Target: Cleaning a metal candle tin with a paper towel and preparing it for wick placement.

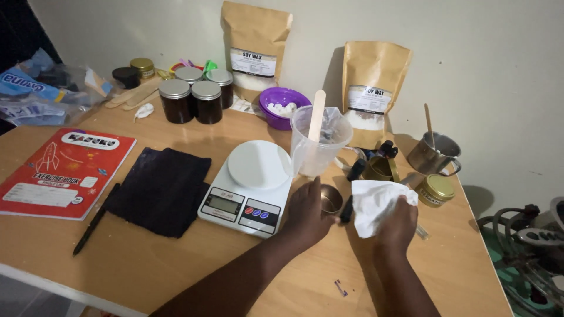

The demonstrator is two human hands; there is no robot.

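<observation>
My left hand (306, 212) grips a small round metal tin (331, 199) on the wooden table (176, 264), just right of a white kitchen scale (249, 186). My right hand (397, 224) is closed on a crumpled white paper tissue (376, 202), held right beside the tin. Behind the tin stands a clear plastic measuring jug (317, 141) with a flat wooden stick (317, 114) in it. A gold tin (380, 169) and a gold lidded tin (435, 189) sit behind the tissue.
A dark cloth (161, 189), a black pen (94, 222) and a red exercise book (61, 171) lie at the left. Several dark jars (197, 97), a purple bowl (283, 105), two brown wax pouches (255, 47) and a steel mug (433, 154) line the back.
</observation>
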